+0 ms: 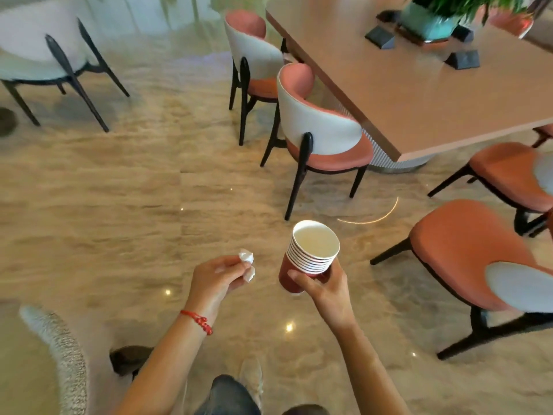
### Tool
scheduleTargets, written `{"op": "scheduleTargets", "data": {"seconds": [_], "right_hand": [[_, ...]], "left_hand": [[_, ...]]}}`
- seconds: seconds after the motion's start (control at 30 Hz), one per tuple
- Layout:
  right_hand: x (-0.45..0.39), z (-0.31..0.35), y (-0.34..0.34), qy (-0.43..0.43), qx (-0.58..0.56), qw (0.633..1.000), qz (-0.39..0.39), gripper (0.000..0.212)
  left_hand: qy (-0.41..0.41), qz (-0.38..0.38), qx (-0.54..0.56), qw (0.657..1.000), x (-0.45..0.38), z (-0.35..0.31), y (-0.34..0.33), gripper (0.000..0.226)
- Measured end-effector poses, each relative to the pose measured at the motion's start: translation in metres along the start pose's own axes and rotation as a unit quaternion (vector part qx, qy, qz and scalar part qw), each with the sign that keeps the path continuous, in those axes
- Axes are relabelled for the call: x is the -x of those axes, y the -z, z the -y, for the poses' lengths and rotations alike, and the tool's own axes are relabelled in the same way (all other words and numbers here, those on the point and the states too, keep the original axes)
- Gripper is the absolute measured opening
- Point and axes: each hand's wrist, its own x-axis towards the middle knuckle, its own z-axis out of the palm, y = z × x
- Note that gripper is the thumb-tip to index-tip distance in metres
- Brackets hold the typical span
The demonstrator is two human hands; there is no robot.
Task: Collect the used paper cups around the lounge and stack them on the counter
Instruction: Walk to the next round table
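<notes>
At the far left, a white chair (39,52) on dark legs is seen on the marble floor (125,187), and a speckled grey chair back (64,357) is cut off at the lower left edge. A crumpled white tissue (247,259) is pinched between the curled fingers of the left hand (217,280), whose wrist is circled by a red string bracelet (199,320). Just to its right, a stack of nested red paper cups (309,257) is grasped low on its side by the right hand (324,287), tilted slightly and carried above the floor; about 8 white rims can be counted. Behind the cups, 2 pink-and-white chairs (323,130) are drawn up to a long table (419,94), on which a potted plant (434,16) stands. At the right, 2 orange chairs (466,250) are set near the table's end.
</notes>
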Motion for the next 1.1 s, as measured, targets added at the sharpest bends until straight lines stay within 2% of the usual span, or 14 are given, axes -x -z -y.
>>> {"op": "scheduleTargets", "data": {"seconds": [0.2,0.47,0.57,0.73,0.93,1.1], "right_hand": [[-0.088,0.021,-0.024,0.018,0.010,0.999,0.046,0.049],[-0.239,0.033,-0.058,0.031,0.014,0.991,0.126,0.053],[-0.290,0.044,-0.073,0.042,0.022,0.985,0.168,0.054],[-0.356,0.056,-0.108,0.045,0.036,0.971,0.231,0.060],[-0.424,0.065,-0.172,0.030,0.047,0.959,0.279,0.063],[-0.490,0.075,-0.253,0.030,0.046,0.955,0.293,0.063]], "left_hand": [[-0.005,-0.033,0.017,0.999,-0.073,-0.038,-0.001,0.027],[-0.014,-0.143,0.046,0.988,-0.184,-0.075,-0.007,0.023],[-0.022,-0.181,0.060,0.981,-0.220,-0.098,-0.006,0.013],[-0.023,-0.243,0.099,0.965,-0.266,-0.125,0.007,0.014],[-0.017,-0.276,0.126,0.953,-0.328,-0.149,0.040,0.015],[-0.026,-0.297,0.137,0.945,-0.399,-0.181,0.093,0.014]]}}
